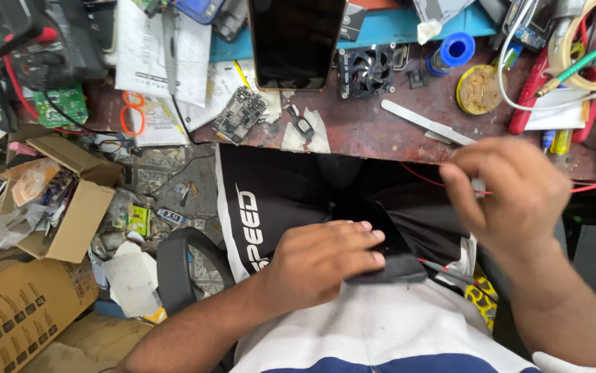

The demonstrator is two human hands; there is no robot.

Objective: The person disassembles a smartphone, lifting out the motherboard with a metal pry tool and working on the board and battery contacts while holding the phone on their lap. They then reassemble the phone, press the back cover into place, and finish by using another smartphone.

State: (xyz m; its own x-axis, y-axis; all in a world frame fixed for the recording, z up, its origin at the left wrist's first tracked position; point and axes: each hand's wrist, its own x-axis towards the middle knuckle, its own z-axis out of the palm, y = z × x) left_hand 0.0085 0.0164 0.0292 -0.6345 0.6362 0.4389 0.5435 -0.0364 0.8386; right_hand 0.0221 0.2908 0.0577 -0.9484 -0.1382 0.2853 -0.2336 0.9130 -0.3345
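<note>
Both hands work over the lap: the left hand (322,261) presses flat on a black device (389,259), steadying it. The right hand (519,193) pinches a red wire (591,186), fingers pressed together, drawing it taut from the workbench (374,131).

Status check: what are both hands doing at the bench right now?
Left hand flat on a black device in the lap. Right hand raised, pinching a thin red wire. Tweezers lie on the cluttered bench.

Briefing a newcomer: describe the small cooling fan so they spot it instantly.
Start at the cluttered brown workbench and find the big dark-screened tablet at its top centre. The cooling fan lies just right of it: the only square black frame with round blades.
</note>
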